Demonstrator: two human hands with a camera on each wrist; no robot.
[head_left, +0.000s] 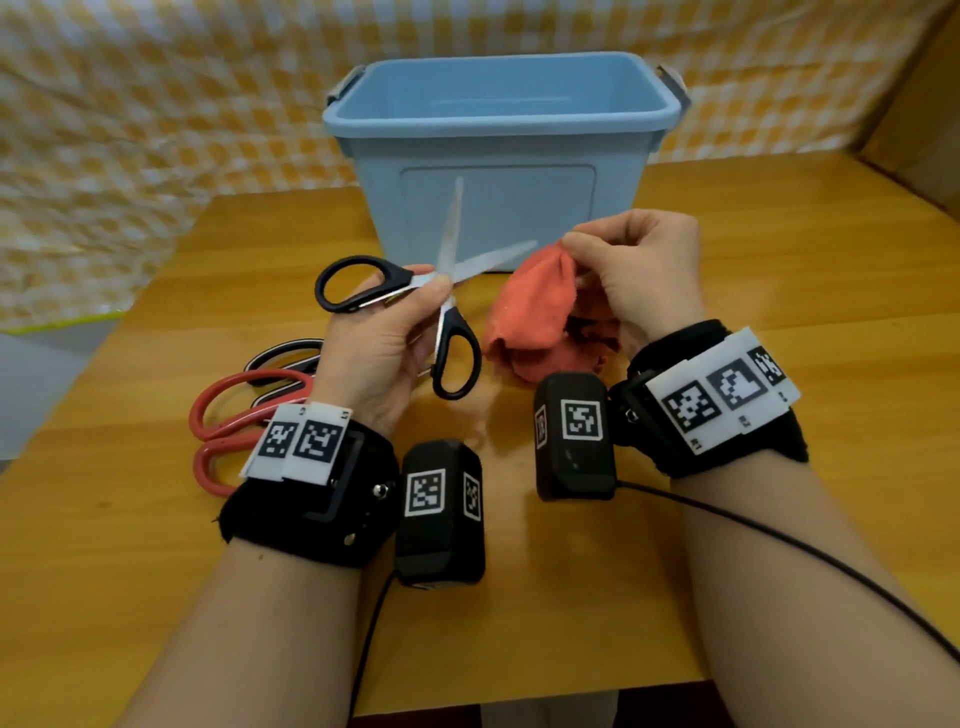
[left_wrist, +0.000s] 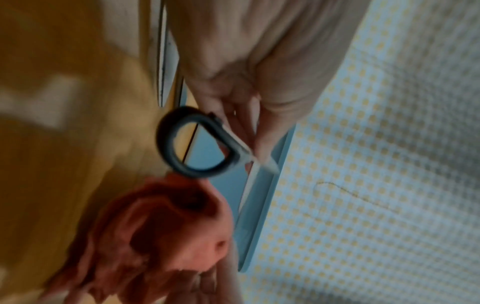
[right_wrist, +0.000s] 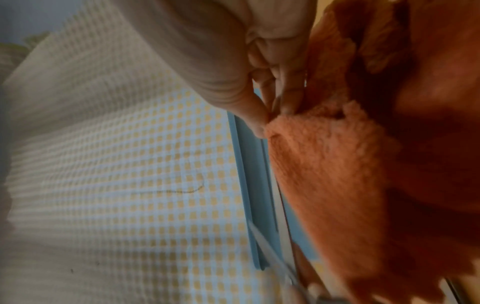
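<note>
The left hand (head_left: 379, 338), at centre-left of the head view, pinched a pair of black-handled scissors (head_left: 445, 319) near the pivot between thumb and curled fingers. The blades stood spread apart, one pointing up the frame, the other slanting right toward the cloth. One handle loop stuck out to the left, and the other hung below the hand. No finger passed through either loop.

The right hand (head_left: 644, 270), at centre-right, pinched the top edge of an orange cloth (head_left: 530, 306) between thumb and bent fingers. The rest of the cloth drooped in folds to the wooden table (head_left: 779, 260). The right-slanting blade tip lay just beside the pinched edge; the blur hid whether they touched.

A blue plastic bin (head_left: 498, 208) stood on the table just behind both hands. At lower left, partly hidden by the left wrist, lay red-handled scissors (head_left: 244, 415) and, above them, a dark-handled pair (head_left: 285, 353). A yellow-checked sheet (head_left: 130, 130) filled the upper frame.
</note>
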